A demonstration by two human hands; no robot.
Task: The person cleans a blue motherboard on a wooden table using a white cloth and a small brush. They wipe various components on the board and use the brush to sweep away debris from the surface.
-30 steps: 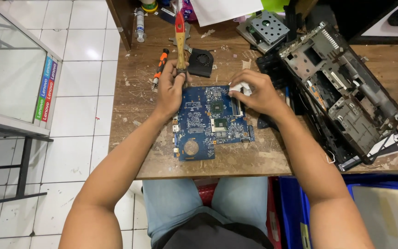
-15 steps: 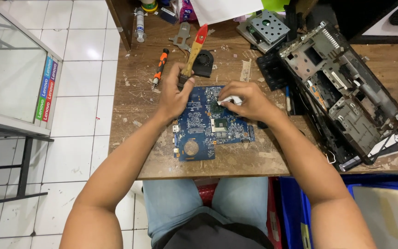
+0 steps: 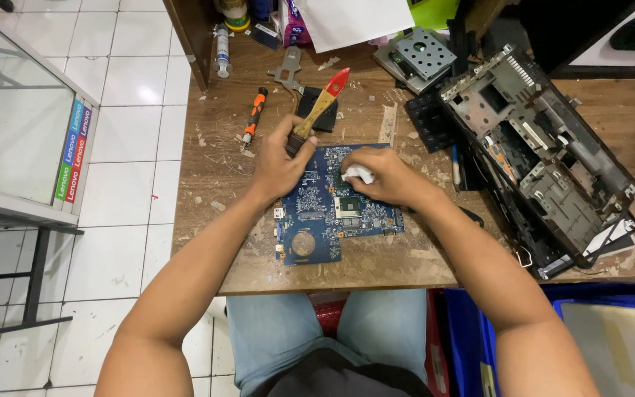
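Observation:
A blue laptop motherboard (image 3: pixel 317 220) lies flat on the worn wooden table (image 3: pixel 376 268). My left hand (image 3: pixel 279 167) rests on the board's upper left corner and grips a paintbrush (image 3: pixel 321 103) with a wooden handle and red tip, angled up to the right. My right hand (image 3: pixel 384 176) presses a small white wad of tissue (image 3: pixel 359 173) onto the board near the square silver chip (image 3: pixel 348 206).
A gutted black laptop chassis (image 3: pixel 538 162) lies at the right. An orange-handled screwdriver (image 3: pixel 253 114), a small black fan (image 3: pixel 317 110), a metal drive bracket (image 3: pixel 422 55) and a tube (image 3: pixel 221 48) sit at the back. A glass cabinet (image 3: pixel 16 140) stands left; blue bins (image 3: pixel 611 331) sit below.
The brush in my left hand has tilted from upright toward the right. My right hand has slid left across the board with the white tissue.

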